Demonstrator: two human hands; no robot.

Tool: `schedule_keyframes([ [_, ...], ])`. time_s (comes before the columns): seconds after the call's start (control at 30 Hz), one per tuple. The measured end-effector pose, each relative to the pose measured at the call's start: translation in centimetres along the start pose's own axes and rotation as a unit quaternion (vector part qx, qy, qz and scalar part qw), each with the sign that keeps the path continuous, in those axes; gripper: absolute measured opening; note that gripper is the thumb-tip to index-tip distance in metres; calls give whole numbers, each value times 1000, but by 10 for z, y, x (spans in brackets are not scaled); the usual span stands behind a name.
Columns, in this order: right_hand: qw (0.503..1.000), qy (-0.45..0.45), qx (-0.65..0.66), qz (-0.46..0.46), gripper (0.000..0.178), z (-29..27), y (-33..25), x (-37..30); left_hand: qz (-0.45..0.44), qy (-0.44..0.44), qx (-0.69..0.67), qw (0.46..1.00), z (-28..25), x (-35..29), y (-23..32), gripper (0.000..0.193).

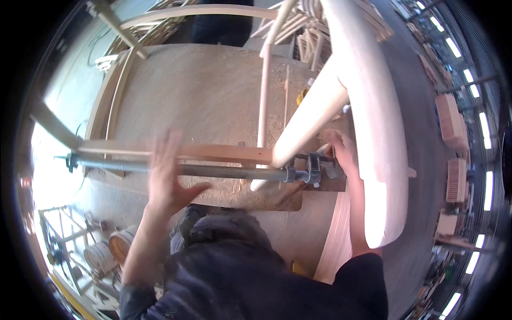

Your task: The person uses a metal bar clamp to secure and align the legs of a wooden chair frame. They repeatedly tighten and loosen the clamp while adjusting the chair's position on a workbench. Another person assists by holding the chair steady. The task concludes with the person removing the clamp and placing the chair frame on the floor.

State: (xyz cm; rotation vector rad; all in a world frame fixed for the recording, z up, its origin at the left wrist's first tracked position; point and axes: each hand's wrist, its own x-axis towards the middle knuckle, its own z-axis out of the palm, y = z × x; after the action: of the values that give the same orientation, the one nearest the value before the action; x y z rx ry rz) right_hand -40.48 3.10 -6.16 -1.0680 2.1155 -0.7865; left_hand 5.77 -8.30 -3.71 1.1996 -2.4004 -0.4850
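Note:
A pale wooden chair frame (369,101) stands on the workbench, its thick curved piece close on the right. A long pipe clamp (229,172) runs left to right beside the frame's near rail (224,153). My left hand (164,176) is at the clamp's bar, fingers stretched up and thumb apart; motion smears the fingers. I cannot tell whether it touches the bar. My right hand (344,152) is closed at the screw end of the clamp, by the dark clamp head (313,169). The handle in its fingers is partly hidden.
The brown workbench (197,90) carries sawdust and a yellow object (302,96). Bundles of wooden sticks (312,45) lie beyond it, near a person's dark-clothed legs (223,24). Buckets (101,256) stand at lower left. Stacked wood (450,120) lines the right side.

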Motion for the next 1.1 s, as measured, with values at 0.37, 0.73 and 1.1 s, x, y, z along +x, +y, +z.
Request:
schedule_keyframes([
  [0.37, 889, 126, -119, -425, 75, 37, 55, -15, 109, -123, 66, 984, 50, 53, 56, 36],
  [0.73, 999, -9, 39, 14, 56, 26, 63, -61, 152, 20, 54, 987, 63, 50, 51, 30],
  [1.1, 982, 133, 52, -120, 46, 48, 33, -117, 169, 53, 48, 983, 74, 41, 44, 31],
])
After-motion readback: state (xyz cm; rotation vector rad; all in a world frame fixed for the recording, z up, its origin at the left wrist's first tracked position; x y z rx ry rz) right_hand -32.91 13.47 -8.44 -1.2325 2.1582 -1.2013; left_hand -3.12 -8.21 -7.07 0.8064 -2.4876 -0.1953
